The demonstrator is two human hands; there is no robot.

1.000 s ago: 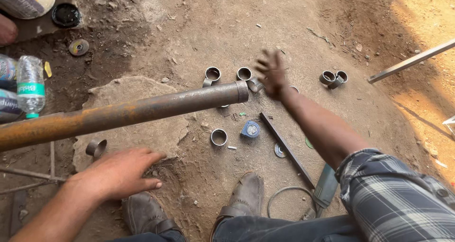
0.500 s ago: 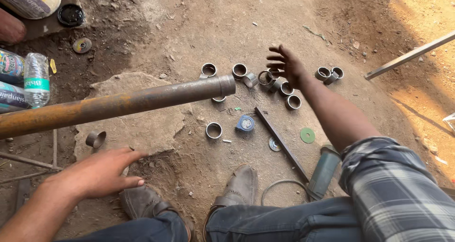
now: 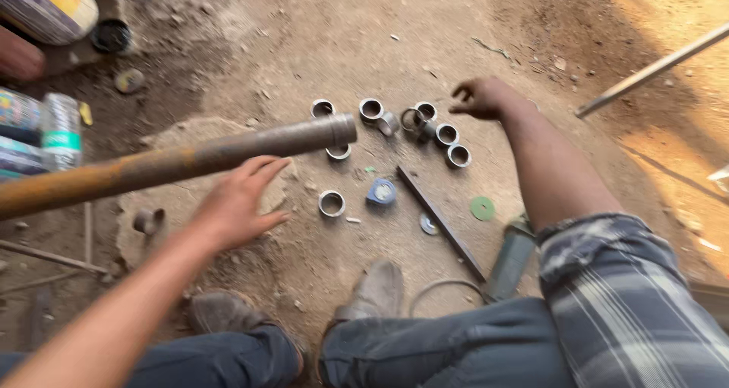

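My left hand is open with fingers spread, hovering just below a long rusty steel pipe that runs from the left edge to the middle of the ground. My right hand hovers with curled fingers at the right end of a cluster of several short metal rings lying on the dirt. Whether it holds anything is hidden. One ring lies alone near a small blue round object. A ring sits under the pipe's open end.
A flat dark metal bar, a green disc and a dark power tool with its cable lie by my right knee. Plastic bottles stand at the left. A thin rod crosses the top right. My shoes rest below.
My left hand rose from the ground toward the pipe. My right hand shifted from above the ring cluster to its right end, fingers curling in.
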